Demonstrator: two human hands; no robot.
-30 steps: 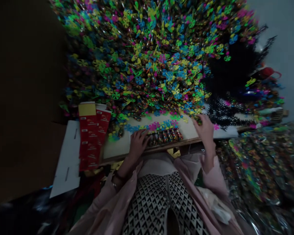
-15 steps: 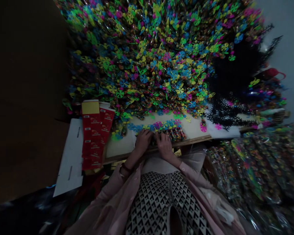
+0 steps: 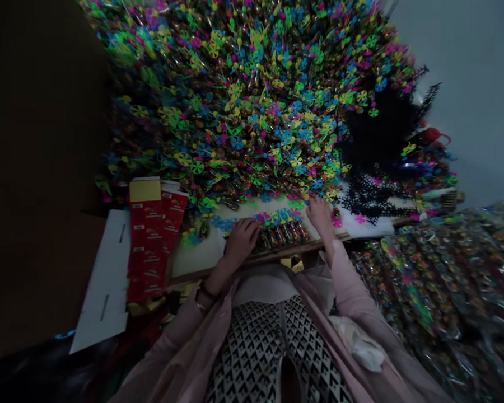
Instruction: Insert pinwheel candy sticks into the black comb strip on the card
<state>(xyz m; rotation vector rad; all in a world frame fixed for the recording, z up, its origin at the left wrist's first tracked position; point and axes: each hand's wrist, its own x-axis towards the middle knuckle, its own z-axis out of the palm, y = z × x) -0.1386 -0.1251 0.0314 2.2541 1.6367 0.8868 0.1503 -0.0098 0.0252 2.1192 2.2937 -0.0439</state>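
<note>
A short row of small clear tubes (image 3: 283,234) filled with multicoloured bits lies side by side near the board's front edge, their pink, blue and green pinwheel tops pointing away from me. My left hand (image 3: 242,238) is curled over the left end of this row and covers the tubes there. To the right of the row, my right hand (image 3: 320,217) reaches out to the front edge of a large heap of the same pinwheel tubes (image 3: 252,123). Its fingers stretch forward and I see nothing held in them. A single tube with a pink pinwheel (image 3: 336,218) lies just right of that hand.
Red printed cards (image 3: 145,246) and a white slotted card sheet (image 3: 101,285) stand at the left. Black lattice-like plastic pieces (image 3: 373,196) are heaped at the right. Clear-wrapped packs (image 3: 445,291) fill the lower right. The pale board (image 3: 197,254) ends in a wooden edge.
My right hand has left the row and moved right and forward to the heap, baring more tubes. The left hand stays at the row's left end. The whole view has shifted slightly.
</note>
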